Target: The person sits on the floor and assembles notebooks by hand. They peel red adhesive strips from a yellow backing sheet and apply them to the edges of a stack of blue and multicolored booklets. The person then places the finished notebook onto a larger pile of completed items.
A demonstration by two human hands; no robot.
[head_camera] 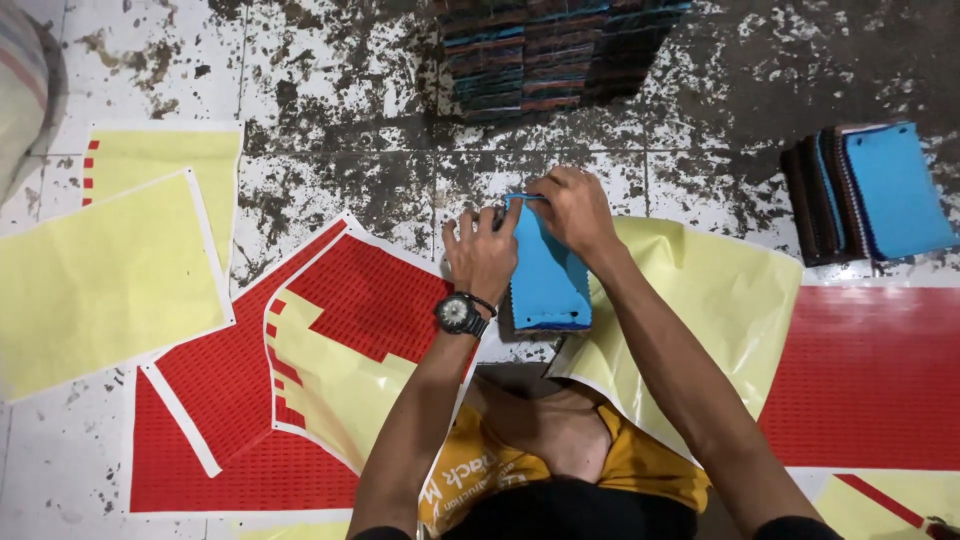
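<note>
Head view, looking straight down at a stained tile floor (330, 110). Both hands meet at the far end of a blue pad (545, 275) that lies on the floor between the forearms. The left hand (482, 252), with a black watch (460, 314) on its wrist, rests beside the pad's left edge, fingers spread and loosely curled, fingertips touching the top corner; whether it grips anything I cannot tell. The right hand (573, 210) is closed in a pinch on the pad's top edge. Red sticker sheets (350, 300) lie to the left, partly peeled to yellow backing, with plain yellow sheets (100, 280) farther left. A yellow sheet (720, 290) runs under the right arm, next to a red one (870, 375). One stack of pads (545, 55) stands ahead, another (865, 195) at the right.
</note>
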